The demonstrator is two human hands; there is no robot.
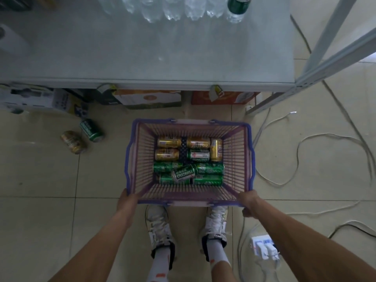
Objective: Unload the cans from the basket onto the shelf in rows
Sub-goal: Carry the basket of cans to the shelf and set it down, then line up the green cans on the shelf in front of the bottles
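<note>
A purple and pink plastic basket [247, 159] is held over the tiled floor in front of me. Inside lie several gold cans [168, 143] at the far end and several green cans [209, 180] at the near end, one green can [184, 173] resting askew on top. My left hand [127, 198] grips the basket's near left corner. My right hand [249, 202] grips its near right corner. The grey shelf [101, 58] spreads beyond the basket, its front area bare.
Clear plastic bottles [173, 7] and a green bottle [238, 5] stand at the shelf's back. A green can [90, 130] and a gold can [73, 142] lie on the floor at left. Cartons [148, 97] sit under the shelf. Cables and a power strip [264, 248] lie at right.
</note>
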